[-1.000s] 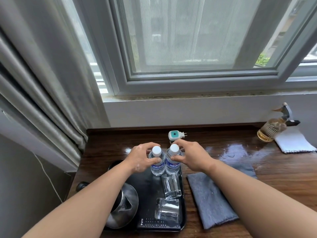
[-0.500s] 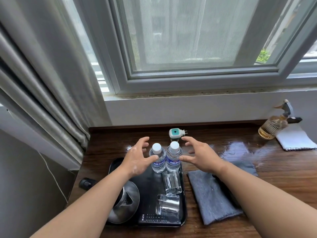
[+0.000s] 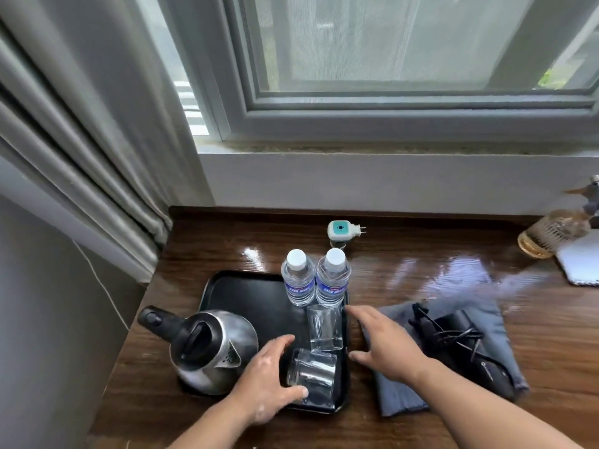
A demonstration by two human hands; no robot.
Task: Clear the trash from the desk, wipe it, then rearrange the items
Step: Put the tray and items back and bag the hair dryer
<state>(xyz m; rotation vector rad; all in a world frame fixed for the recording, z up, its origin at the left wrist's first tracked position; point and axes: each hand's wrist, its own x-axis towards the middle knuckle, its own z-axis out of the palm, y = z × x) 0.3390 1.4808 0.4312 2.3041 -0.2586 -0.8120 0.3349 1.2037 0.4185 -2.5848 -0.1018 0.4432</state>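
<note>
1. The dark, glossy wooden desk (image 3: 421, 254) is bounded at the back by the wall. Bare surface is left open behind the grey folded cloth (image 3: 398, 393).
2. The black rectangular plastic tray (image 3: 246, 296) is set at the desk's left; its far-left part is unoccupied.
3. The steel kettle (image 3: 210, 348) with its black handle overhangs the tray's left rim.
4. A black corded item (image 3: 460, 338) lies on the cloth; its type cannot be determined.
5. The left hand (image 3: 269, 380) is curved round the near clear glass tumbler (image 3: 311, 372); whether it is gripped cannot be told.
6. The right hand (image 3: 385, 348) is spread open over the tray's right rim, and nothing is held.
7. Two clear white-capped water bottles (image 3: 298, 280) stand upright, touching, at the tray's far right corner.
8. An amber spray bottle (image 3: 547, 236) is blurred and cut off at the right.
</note>
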